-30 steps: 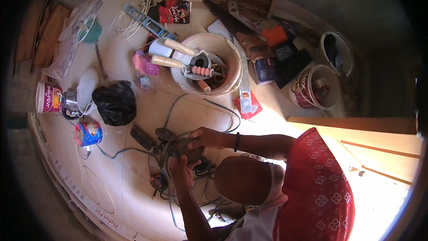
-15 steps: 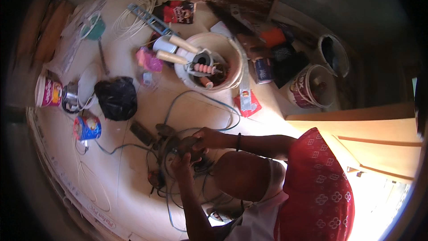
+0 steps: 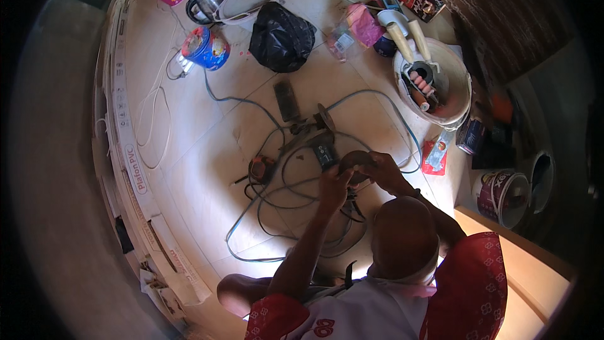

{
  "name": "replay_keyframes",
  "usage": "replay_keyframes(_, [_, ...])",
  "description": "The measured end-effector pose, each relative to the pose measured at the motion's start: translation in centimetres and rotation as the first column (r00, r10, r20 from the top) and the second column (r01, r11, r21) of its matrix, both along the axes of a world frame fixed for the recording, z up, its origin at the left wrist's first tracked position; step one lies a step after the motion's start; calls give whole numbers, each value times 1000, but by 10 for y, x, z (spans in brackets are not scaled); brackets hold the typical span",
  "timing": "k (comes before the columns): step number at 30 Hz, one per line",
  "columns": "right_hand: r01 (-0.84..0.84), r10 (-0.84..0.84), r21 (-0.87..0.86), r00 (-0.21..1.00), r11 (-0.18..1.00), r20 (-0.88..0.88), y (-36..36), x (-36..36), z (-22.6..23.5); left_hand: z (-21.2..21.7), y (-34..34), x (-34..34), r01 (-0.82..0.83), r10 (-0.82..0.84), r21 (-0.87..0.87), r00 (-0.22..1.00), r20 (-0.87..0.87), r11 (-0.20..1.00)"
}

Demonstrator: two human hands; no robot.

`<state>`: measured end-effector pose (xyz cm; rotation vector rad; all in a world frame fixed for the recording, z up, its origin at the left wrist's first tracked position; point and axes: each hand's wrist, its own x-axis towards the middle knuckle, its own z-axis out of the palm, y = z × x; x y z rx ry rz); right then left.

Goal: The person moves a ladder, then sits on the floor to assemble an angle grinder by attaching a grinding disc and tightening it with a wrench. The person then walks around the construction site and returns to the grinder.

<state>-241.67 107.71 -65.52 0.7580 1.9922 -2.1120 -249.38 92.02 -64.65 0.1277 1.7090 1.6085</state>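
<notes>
Both hands meet over a round disc [image 3: 355, 162] near the middle of the floor [image 3: 207, 176], the left hand [image 3: 333, 186] just left of the right hand [image 3: 385, 173]. A power tool [image 3: 314, 135] lies just beyond them, on a tangle of cables [image 3: 283, 204] that spreads to their left and before them. A flat bar [image 3: 287, 101] lies farther out. Beyond it sits a bag [image 3: 281, 36], with a tin [image 3: 205, 48] to its left and a kettle [image 3: 206, 1] behind the tin. A bucket [image 3: 434, 82] of tools stands toward the right edge, and a packet [image 3: 435, 154] lies before it.
</notes>
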Motion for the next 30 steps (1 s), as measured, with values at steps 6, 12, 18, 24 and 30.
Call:
replay_keyframes(6, [82, -81, 29, 997, 996, -11, 19, -7, -18, -29, -6, -1, -115, 111, -159, 993, -33, 981])
replay_keyframes(12, [330, -336, 116, 941, 937, 37, 67, 3, -86, -77, -16, -27, -293, 90, -504, 917, -387, 812])
replay_keyframes(18, [415, -408, -21, 902, 910, 141, 74, 22, -130, -94, 22, -57, -278, 102, -541, 938, -332, 794])
replay_keyframes(24, [461, -454, -23, 880, 887, 142, 66, 34, -126, -100, 26, -72, -294, 145, -582, 946, -289, 758])
replay_keyframes(30, [215, -34, 919, 976, 331, -216, 82, 48, -139, -88, 7, -65, -339, 321, -368, 940, -114, 866])
